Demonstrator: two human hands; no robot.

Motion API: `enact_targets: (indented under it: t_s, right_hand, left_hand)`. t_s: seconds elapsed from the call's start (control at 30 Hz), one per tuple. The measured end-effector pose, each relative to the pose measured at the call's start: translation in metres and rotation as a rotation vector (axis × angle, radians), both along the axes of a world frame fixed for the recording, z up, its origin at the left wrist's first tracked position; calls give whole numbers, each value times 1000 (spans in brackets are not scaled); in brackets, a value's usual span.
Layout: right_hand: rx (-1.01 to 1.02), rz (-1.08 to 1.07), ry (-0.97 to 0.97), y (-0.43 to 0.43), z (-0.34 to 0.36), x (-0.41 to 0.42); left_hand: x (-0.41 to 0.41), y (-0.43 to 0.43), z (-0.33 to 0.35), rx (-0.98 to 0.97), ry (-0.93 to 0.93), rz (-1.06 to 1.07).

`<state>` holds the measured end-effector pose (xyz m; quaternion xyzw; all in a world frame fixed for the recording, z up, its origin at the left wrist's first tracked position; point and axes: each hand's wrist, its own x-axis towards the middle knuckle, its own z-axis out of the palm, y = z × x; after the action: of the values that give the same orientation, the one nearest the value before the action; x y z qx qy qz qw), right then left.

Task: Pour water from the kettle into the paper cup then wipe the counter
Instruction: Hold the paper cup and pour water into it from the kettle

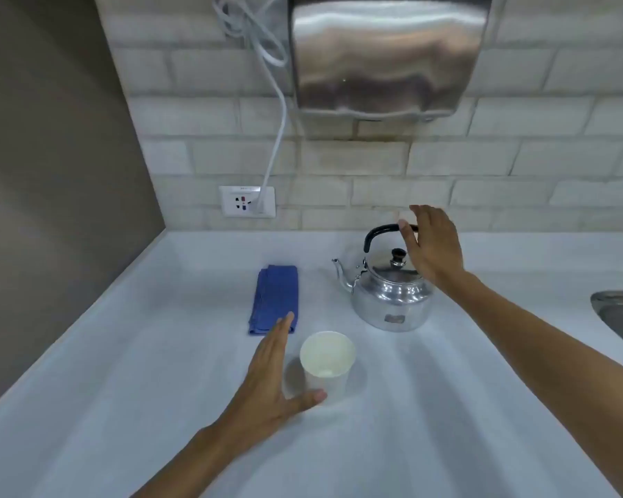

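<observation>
My left hand [267,382] is nearest to me, spread open just left of the paper cup [327,364], fingers flat and pointing away from me, the thumb reaching under toward the cup's base. Whether the thumb tip touches the cup I cannot tell; the hand grips nothing. The cup stands upright on the pale counter [123,389], its mouth open toward me, white inside.

Beyond my fingertips lies a folded blue cloth [275,299], flat on the counter, left of the kettle and apart from it.

The metal kettle [392,300] sits upright behind and a little right of the cup, lid on with its dark knob, spout pointing left toward the cloth. Its black handle [378,233] arches up over the lid. My right hand [432,246] is at the right end of that handle, fingers open and curved around it, not yet closed; the thumb lies in front of the bar.

On the tiled wall hangs a steel hand dryer [385,55], its white cord [279,131] running down to a socket [247,202]. The edge of a steel sink [619,310] shows at far right.
</observation>
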<state>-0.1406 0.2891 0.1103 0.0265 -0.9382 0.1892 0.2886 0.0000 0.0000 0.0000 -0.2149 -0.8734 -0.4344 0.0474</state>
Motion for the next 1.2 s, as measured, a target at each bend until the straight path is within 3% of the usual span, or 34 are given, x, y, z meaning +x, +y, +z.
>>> enact_targets:
  t_s: [0.23,0.3,0.4,0.63,0.9,1.2]
  right_hand:
    - [-27,41,-12,-14,8,-24]
    - [-75,16,-100,-12,13,-33]
    - [-52,-39,-223,-13,16,-46]
    - [-37,-110,-259,-17,23,-50]
    - [-18,-32,-155,-14,31,-33]
    - [180,134,-29,-19,62,14]
  left_hand:
    - [-5,25,-14,168,-254,-30]
    - [-7,30,-15,208,-297,-30]
    - [-10,36,-17,207,-305,6]
    - [-12,38,-26,199,-323,51]
    - [-11,39,-28,215,-270,105]
    - [-11,39,-29,181,-252,126]
